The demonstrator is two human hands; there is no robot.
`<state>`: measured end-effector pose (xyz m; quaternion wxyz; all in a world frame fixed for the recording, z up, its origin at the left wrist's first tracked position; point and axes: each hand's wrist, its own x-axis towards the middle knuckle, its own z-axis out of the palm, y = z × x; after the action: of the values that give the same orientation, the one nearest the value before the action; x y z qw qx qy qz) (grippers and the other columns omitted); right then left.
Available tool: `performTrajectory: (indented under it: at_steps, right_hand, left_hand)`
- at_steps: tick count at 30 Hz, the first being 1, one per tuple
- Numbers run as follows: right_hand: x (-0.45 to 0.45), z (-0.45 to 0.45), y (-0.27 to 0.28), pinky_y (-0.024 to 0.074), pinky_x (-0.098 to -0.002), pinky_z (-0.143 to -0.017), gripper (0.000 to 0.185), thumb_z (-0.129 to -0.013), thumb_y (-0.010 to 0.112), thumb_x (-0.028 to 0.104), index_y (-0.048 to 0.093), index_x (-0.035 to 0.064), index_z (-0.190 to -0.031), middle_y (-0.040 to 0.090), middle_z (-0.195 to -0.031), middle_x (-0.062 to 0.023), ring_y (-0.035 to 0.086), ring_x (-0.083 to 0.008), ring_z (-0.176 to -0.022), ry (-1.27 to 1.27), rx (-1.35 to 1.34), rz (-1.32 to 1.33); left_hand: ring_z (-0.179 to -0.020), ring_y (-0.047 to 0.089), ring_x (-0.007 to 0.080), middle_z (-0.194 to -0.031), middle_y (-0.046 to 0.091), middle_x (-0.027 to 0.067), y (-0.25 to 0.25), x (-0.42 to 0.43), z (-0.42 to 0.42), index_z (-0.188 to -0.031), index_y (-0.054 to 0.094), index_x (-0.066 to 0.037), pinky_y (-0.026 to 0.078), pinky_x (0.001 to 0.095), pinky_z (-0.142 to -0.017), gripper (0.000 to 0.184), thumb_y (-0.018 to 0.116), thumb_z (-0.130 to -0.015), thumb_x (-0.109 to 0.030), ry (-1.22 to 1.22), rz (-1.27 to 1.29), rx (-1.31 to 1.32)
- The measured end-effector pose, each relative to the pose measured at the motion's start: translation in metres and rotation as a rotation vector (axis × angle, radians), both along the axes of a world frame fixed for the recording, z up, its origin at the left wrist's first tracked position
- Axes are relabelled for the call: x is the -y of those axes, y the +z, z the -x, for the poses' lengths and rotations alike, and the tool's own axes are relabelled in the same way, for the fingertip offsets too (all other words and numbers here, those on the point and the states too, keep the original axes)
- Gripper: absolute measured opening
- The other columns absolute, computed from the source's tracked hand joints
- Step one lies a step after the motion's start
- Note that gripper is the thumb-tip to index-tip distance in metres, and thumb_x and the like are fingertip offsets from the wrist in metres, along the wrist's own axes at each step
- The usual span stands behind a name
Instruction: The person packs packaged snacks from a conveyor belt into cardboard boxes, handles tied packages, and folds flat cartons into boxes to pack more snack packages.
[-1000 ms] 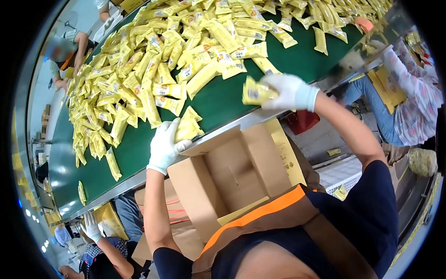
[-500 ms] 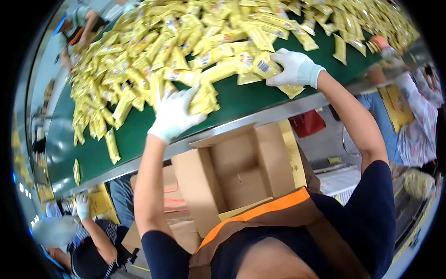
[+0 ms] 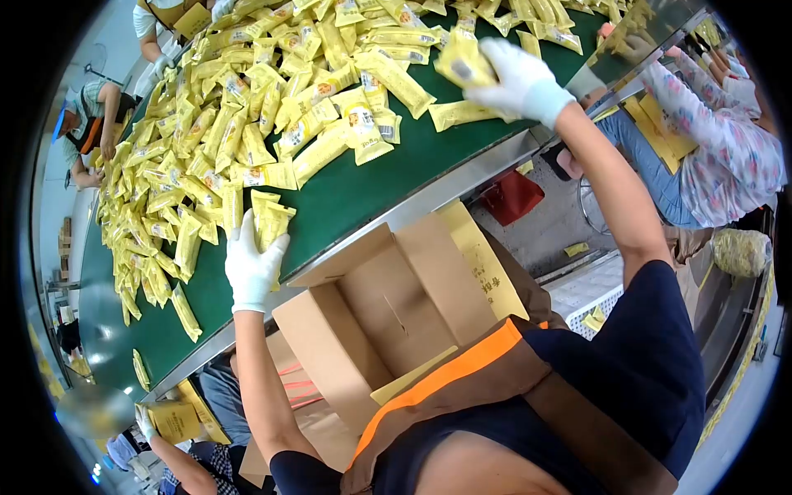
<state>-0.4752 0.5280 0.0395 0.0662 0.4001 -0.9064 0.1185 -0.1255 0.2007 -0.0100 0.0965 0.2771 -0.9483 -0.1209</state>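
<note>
Yellow packets [image 3: 361,124] lie heaped across a green surface [image 3: 318,219] in the frame's upper half. Left of centre, the left hand [image 3: 254,266] has its grip curled around a small bunch [image 3: 271,219], apparently to hold it together. Upper right of centre, the right hand [image 3: 518,78] has its grip wrapped round a blurred handful [image 3: 464,64], number unclear. Below, an open carton [image 3: 412,318] stands near the edge, presumably for easy reach, flaps [image 3: 318,342] spread clear of its mouth.

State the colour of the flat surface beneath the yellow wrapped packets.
The flat surface is green; see head view.
</note>
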Motion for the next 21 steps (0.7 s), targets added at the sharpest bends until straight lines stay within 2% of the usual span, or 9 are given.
performTrajectory:
  at_steps: [2, 5, 6, 8, 10, 14, 18, 19, 21]
  right_hand:
    - [0.02, 0.021, -0.007, 0.0503, -0.0426, -0.088, 0.07, -0.072, 0.073, 0.05, 0.052, 0.0079, -0.123, 0.062, -0.11, -0.0194, 0.062, -0.0364, -0.103, -0.065, -0.28, 0.14]
    - [0.05, 0.052, -0.019, 0.0524, -0.046, -0.084, 0.074, -0.07, 0.074, 0.05, 0.051, 0.0108, -0.128, 0.067, -0.106, -0.0227, 0.066, -0.0406, -0.094, -0.115, -0.108, 0.077]
    - [0.051, 0.058, -0.039, 0.0509, -0.044, -0.09, 0.081, -0.068, 0.076, 0.05, 0.048, 0.0114, -0.134, 0.065, -0.115, -0.0224, 0.064, -0.0394, -0.103, -0.057, 0.04, -0.027]
    - [0.048, 0.067, -0.065, 0.0477, -0.0431, -0.096, 0.091, -0.067, 0.076, 0.05, 0.041, 0.0119, -0.142, 0.059, -0.126, -0.0234, 0.059, -0.0367, -0.115, 0.014, -0.072, -0.042]
    - [0.055, 0.047, -0.044, 0.0443, -0.0428, -0.101, 0.098, -0.067, 0.076, 0.051, 0.035, 0.0117, -0.148, 0.054, -0.133, -0.0225, 0.053, -0.0354, -0.122, -0.134, 0.065, -0.214]
    - [0.058, 0.033, -0.045, 0.0443, -0.0405, -0.103, 0.101, -0.066, 0.074, 0.057, 0.037, 0.0109, -0.147, 0.047, -0.141, -0.0201, 0.051, -0.0338, -0.126, -0.262, 0.111, -0.336]
    - [0.059, 0.06, -0.028, 0.0455, -0.0375, -0.099, 0.095, -0.065, 0.074, 0.056, 0.048, -0.0036, -0.134, 0.056, -0.129, -0.0268, 0.058, -0.0347, -0.117, -0.11, 0.417, -0.309]
    - [0.055, 0.054, -0.022, 0.0457, -0.0368, -0.097, 0.091, -0.065, 0.074, 0.055, 0.052, -0.0087, -0.126, 0.06, -0.124, -0.0278, 0.06, -0.0365, -0.113, -0.09, 0.281, -0.222]
    - [0.042, 0.034, -0.001, 0.0467, -0.035, -0.095, 0.086, -0.065, 0.077, 0.046, 0.051, -0.0064, -0.129, 0.061, -0.12, -0.0255, 0.061, -0.0305, -0.11, 0.05, 0.384, 0.006]
  left_hand:
    - [-0.108, 0.054, 0.0381, -0.115, 0.059, 0.0182, 0.002, -0.008, 0.003, -0.135, 0.052, -0.005, 0.049, 0.0446, -0.092, 0.078, 0.076, -0.072, -0.042, -0.037, 0.108, 0.102]
    - [-0.106, 0.052, 0.0386, -0.112, 0.059, 0.0182, -0.004, -0.007, 0.0, -0.136, 0.051, -0.005, 0.048, 0.0464, -0.09, 0.08, 0.077, -0.071, -0.044, -0.059, 0.137, 0.079]
    - [-0.106, 0.052, 0.0384, -0.113, 0.059, 0.0194, -0.009, -0.004, -0.003, -0.136, 0.052, -0.005, 0.048, 0.0462, -0.092, 0.08, 0.077, -0.071, -0.045, -0.074, 0.147, 0.025]
    - [-0.111, 0.051, 0.0387, -0.116, 0.058, 0.0211, -0.009, -0.009, -0.005, -0.135, 0.053, -0.005, 0.046, 0.0461, -0.095, 0.081, 0.077, -0.071, -0.047, -0.008, 0.088, -0.014]
    - [-0.113, 0.053, 0.039, -0.118, 0.059, 0.0215, -0.019, -0.002, -0.009, -0.134, 0.055, -0.005, 0.047, 0.045, -0.095, 0.08, 0.075, -0.071, -0.051, -0.057, 0.211, -0.092]
    - [-0.106, 0.061, 0.0366, -0.124, 0.058, 0.0212, -0.001, -0.01, 0.0, -0.146, 0.043, -0.015, 0.05, 0.0416, -0.09, 0.089, 0.071, -0.072, -0.057, 0.013, 0.046, 0.175]
    - [-0.108, 0.061, 0.0341, -0.122, 0.058, 0.0209, -0.004, -0.014, 0.006, -0.154, 0.027, -0.02, 0.051, 0.0401, -0.09, 0.101, 0.072, -0.071, -0.058, 0.081, 0.096, 0.299]
    - [-0.111, 0.059, 0.0365, -0.125, 0.057, 0.0218, -0.001, -0.015, 0.006, -0.155, 0.023, -0.019, 0.05, 0.0411, -0.093, 0.104, 0.072, -0.07, -0.056, 0.097, 0.045, 0.317]
    - [-0.11, 0.059, 0.0367, -0.124, 0.057, 0.0221, 0.0, -0.013, -0.001, -0.154, 0.027, -0.018, 0.049, 0.0421, -0.093, 0.106, 0.073, -0.067, -0.056, 0.11, -0.062, 0.193]
